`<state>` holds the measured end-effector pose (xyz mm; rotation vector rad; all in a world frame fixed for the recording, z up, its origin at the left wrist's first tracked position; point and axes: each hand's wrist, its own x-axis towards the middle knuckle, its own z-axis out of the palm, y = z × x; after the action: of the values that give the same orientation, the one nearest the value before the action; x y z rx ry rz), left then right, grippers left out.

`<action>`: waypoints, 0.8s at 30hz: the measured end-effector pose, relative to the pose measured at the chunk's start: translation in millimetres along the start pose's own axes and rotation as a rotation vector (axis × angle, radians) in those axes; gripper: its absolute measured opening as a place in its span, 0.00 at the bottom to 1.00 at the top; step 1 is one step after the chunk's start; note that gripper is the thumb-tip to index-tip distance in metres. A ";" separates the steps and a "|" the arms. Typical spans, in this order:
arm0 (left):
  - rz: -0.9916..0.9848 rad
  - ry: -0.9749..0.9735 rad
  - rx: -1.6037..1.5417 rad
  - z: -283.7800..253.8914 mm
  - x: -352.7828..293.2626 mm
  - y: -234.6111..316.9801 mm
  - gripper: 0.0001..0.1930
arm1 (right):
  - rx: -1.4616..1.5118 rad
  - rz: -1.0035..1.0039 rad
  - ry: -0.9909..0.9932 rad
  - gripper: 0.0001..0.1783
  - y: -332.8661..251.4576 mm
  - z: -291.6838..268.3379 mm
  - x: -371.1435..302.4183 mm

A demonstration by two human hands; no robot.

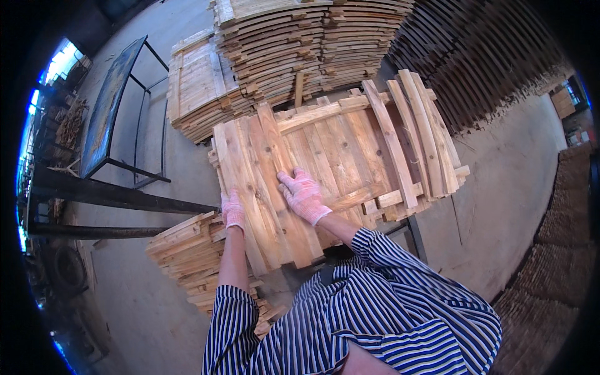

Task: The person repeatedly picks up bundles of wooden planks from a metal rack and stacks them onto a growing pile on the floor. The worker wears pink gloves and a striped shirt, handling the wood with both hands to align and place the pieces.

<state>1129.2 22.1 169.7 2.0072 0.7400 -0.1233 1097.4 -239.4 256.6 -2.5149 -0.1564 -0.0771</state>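
Observation:
Both my hands wear pale pink knitted gloves. On the left edge of a row of wooden boards (253, 162), my left hand (233, 211) is closed round the outermost one, some fingers hidden. My right hand (304, 197) rests on the right part of the same row, its fingers stretched out and apart. These boards lie side by side across a larger pallet-like wooden panel (340, 150). Farther right, several loose narrow slats (390, 140) lie across that panel, apart from my hands. A crosswise batten (359, 195) shows just right of my right hand.
Tall stacks of slatted wooden panels (300, 47) stand beyond. A dark metal-framed table (115, 103) is at far left, and black bars (119, 197) reach in near my left arm. Below them sits a pile of short boards (187, 250). Dark slatted stacks (481, 59) rise at far right.

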 end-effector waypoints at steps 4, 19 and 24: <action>0.082 -0.029 0.030 -26.6 -3.0 -4.2 0.38 | 0.044 -0.046 -0.123 0.29 0.8 -22.7 11.3; 0.079 -0.077 -0.275 -29.4 -29.2 24.4 0.36 | -0.421 0.551 0.213 0.26 213.8 -236.0 25.4; 0.003 -0.134 -0.311 -19.4 -39.2 40.3 0.35 | -0.636 0.659 0.227 0.29 282.1 -272.5 30.0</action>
<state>1115.4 6.0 225.3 1.6875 0.6289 -0.1306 1158.6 -623.1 317.8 -3.0077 0.9169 -0.1613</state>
